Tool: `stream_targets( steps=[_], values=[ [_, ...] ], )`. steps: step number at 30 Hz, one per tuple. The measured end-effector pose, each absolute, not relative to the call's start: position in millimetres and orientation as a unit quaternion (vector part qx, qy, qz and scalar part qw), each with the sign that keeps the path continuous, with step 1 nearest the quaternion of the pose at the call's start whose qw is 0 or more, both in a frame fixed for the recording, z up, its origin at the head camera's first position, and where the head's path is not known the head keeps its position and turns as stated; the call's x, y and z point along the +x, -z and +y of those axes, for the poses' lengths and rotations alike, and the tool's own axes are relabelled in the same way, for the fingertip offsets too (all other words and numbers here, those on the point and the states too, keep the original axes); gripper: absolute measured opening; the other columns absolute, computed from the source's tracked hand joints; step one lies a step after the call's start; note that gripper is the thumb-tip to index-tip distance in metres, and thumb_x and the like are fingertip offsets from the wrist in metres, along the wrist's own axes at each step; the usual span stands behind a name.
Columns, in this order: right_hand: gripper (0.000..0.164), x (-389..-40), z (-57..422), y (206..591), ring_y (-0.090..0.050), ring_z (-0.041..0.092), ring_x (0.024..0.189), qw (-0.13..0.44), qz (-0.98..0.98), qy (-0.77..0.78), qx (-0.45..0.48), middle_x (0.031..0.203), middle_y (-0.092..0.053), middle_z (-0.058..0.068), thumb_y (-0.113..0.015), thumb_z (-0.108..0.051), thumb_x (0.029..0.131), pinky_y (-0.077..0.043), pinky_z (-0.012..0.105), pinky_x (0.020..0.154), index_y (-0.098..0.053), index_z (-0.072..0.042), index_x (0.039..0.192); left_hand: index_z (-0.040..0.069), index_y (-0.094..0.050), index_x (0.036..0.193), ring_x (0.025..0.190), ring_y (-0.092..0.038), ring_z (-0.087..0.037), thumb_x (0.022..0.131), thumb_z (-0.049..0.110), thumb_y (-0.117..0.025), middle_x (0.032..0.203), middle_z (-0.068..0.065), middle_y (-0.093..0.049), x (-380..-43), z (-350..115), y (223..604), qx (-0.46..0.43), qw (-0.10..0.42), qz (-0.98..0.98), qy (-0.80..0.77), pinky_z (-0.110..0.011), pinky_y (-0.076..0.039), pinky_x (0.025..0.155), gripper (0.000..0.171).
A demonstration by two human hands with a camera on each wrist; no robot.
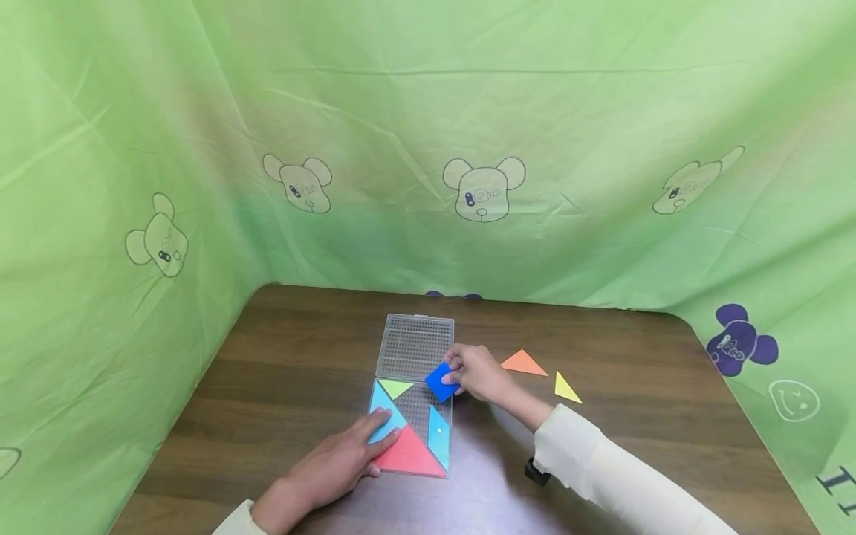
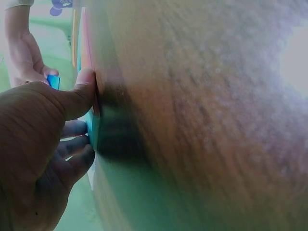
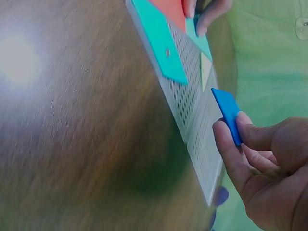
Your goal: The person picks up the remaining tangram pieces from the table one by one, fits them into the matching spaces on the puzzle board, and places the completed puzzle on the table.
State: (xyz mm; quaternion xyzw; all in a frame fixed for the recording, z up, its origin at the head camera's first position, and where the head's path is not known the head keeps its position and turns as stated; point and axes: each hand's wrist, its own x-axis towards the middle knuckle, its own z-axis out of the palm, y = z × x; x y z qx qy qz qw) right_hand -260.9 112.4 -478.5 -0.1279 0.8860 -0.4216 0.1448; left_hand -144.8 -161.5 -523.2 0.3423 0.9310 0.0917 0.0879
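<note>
My right hand [image 1: 476,370] pinches a dark blue square tangram piece [image 1: 438,382] between thumb and fingers. In the right wrist view the square [image 3: 228,113] is tilted above the case. The clear hinged case [image 1: 450,464] lies unfolded, with a perforated inner surface. Its near half holds a light blue triangle [image 1: 380,405], a red triangle [image 1: 409,453], a small green triangle [image 1: 394,388] and a light blue parallelogram [image 1: 438,438]. My left hand [image 1: 341,457] rests at the case's left side, its fingertips on the light blue and red triangles.
An orange triangle [image 1: 524,362] and a small yellow triangle [image 1: 565,388] lie on the wooden table [image 1: 301,357], right of the case. The case's far half [image 1: 416,345] lies flat behind the near half. Green printed cloth [image 1: 388,253] hangs around the table.
</note>
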Motion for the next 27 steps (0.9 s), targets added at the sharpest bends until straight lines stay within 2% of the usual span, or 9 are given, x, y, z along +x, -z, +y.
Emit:
stream_targets(
  steps=[8,16,22,27],
  values=[
    [0.021,-255,92,484,-0.071,0.022,0.069,0.170,0.876,0.430,-0.139,0.088,-0.067,0.015,-0.076,0.006,0.087,-0.062,0.030,0.058,-0.067,0.007,0.106,0.025,-0.043,0.157,0.145,-0.046,-0.035,0.100,0.039,-0.062,0.165,-0.011,-0.035,-143,-162,526,0.344,0.084,0.931,-0.091,-0.045,-0.058,0.099,0.061],
    [0.018,-252,79,489,-0.069,0.021,0.062,0.171,0.874,0.429,-0.155,0.080,-0.064,0.012,-0.077,0.005,0.086,-0.061,0.030,0.056,-0.068,0.009,0.101,0.027,-0.042,0.157,0.146,-0.045,-0.036,0.099,0.037,-0.064,0.166,-0.011,-0.035,-145,-161,524,0.338,0.098,0.930,-0.101,-0.046,-0.057,0.100,0.062],
    [0.022,-249,73,495,-0.071,0.022,0.059,0.176,0.866,0.443,-0.150,0.081,-0.065,0.014,-0.077,0.007,0.086,-0.060,0.031,0.054,-0.064,0.010,0.103,0.027,-0.041,0.158,0.146,-0.045,-0.034,0.100,0.037,-0.063,0.166,-0.011,-0.034,-145,-161,523,0.336,0.100,0.931,-0.100,-0.045,-0.056,0.101,0.062],
    [0.022,-247,69,500,-0.068,0.018,0.058,0.172,0.870,0.434,-0.157,0.080,-0.063,0.012,-0.077,0.005,0.086,-0.060,0.030,0.054,-0.063,0.007,0.103,0.027,-0.041,0.157,0.145,-0.046,-0.034,0.100,0.037,-0.063,0.166,-0.010,-0.034,-145,-161,523,0.336,0.099,0.932,-0.096,-0.044,-0.056,0.101,0.062]
  ],
)
